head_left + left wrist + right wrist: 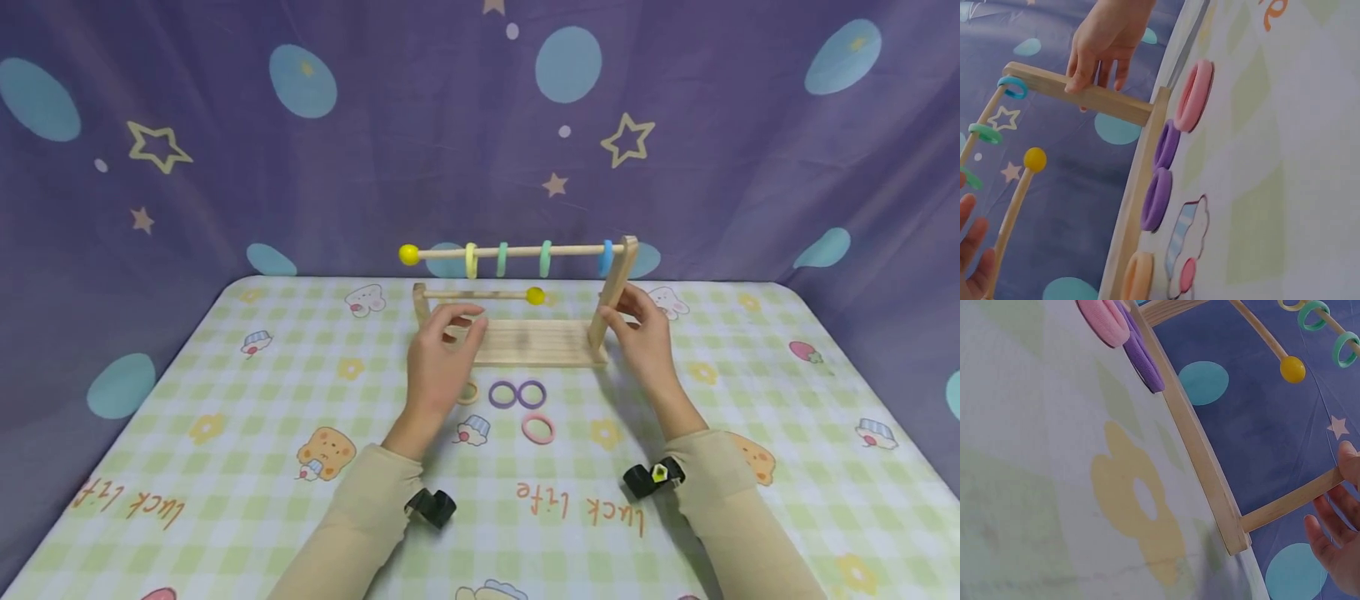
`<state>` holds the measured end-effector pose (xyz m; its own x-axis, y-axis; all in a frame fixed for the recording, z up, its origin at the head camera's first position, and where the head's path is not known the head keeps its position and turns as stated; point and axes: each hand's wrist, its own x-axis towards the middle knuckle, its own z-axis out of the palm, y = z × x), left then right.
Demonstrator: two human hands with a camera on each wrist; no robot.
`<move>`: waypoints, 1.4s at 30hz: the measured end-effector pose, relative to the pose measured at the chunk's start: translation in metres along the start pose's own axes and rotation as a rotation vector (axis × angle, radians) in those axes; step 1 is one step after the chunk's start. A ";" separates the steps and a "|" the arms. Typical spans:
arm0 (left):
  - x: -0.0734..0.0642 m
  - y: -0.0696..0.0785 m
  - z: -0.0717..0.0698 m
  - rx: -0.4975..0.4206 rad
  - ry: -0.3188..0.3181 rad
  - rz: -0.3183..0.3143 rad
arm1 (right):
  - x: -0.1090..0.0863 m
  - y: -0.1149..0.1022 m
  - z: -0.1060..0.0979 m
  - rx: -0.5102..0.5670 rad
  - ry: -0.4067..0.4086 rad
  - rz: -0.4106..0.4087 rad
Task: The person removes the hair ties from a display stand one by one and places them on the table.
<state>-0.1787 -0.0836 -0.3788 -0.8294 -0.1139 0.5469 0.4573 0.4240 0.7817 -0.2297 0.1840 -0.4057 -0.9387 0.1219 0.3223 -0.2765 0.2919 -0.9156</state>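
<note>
A wooden rack stands on the table, with a flat base, a tall right post and a short left post. The upper rod carries a yellow ring, two green rings and a blue ring. A lower rod ends in a yellow ball. My right hand grips the tall post, thumb in front, fingers behind. My left hand is beside the rack's left end, fingers loosely bent; nothing shows in it.
In front of the base lie two purple rings, a pink ring and an orange-yellow ring, partly covered by the left hand in the head view. A checked cloth covers the table. Behind it hangs a purple curtain.
</note>
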 end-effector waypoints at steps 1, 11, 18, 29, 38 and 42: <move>0.000 -0.001 0.001 -0.011 0.014 0.002 | 0.000 0.000 0.000 0.000 -0.001 0.002; 0.005 -0.005 0.006 -0.131 0.145 0.022 | -0.002 0.003 0.000 -0.036 0.010 0.007; 0.015 -0.005 0.007 -0.125 0.175 0.001 | -0.003 0.004 0.001 -0.040 0.014 0.007; 0.029 -0.006 0.012 -0.119 0.174 -0.094 | -0.002 -0.002 0.001 -0.036 -0.004 0.007; 0.039 0.000 0.014 -0.093 0.197 -0.073 | 0.000 -0.003 0.001 -0.028 0.003 -0.004; 0.041 0.001 0.012 -0.082 0.199 -0.066 | 0.000 -0.004 0.000 -0.026 0.005 -0.003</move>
<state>-0.2165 -0.0767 -0.3590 -0.7826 -0.3170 0.5358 0.4356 0.3362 0.8350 -0.2291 0.1826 -0.4020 -0.9371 0.1255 0.3259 -0.2734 0.3170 -0.9082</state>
